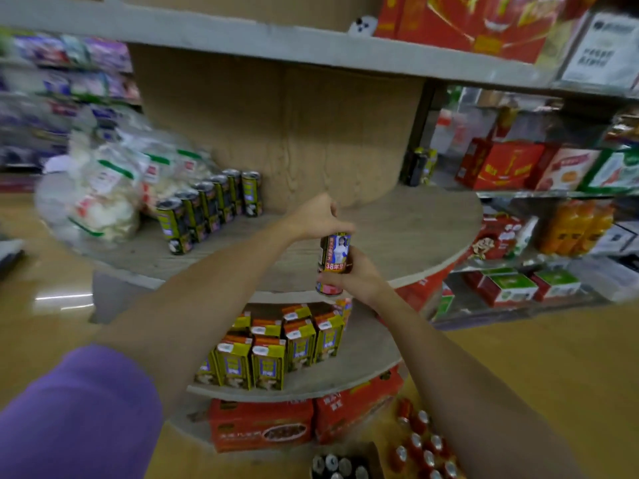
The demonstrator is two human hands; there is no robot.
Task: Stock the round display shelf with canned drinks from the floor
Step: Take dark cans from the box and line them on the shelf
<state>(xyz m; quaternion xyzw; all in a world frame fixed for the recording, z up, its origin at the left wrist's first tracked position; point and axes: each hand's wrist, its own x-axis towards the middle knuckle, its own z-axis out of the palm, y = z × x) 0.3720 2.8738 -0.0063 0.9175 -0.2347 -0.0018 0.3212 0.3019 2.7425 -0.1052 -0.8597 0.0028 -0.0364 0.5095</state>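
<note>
Both hands meet on one canned drink, held upright in the air just in front of the rim of the round display shelf, at its middle tier. The right hand wraps the can's lower half, its grip curled round the body; the left hand comes from above with fingers pinching the can's top. On the tier, a curved row of cans stands to the left, running back toward the wooden central column, and just beside them lie clear bags of white snacks. The stretch of the tier behind the held can is bare wood. On the tier below, yellow drink cartons stand packed together, and red boxes sit beneath them at floor level. On the floor at lower right stand loose red cans, partly hidden by the right forearm, and a dark box of cans is cut off by the bottom edge. A purple sleeve fills the lower left corner. The side shelves at left and right are blurred, so their goods are hard to read.
</note>
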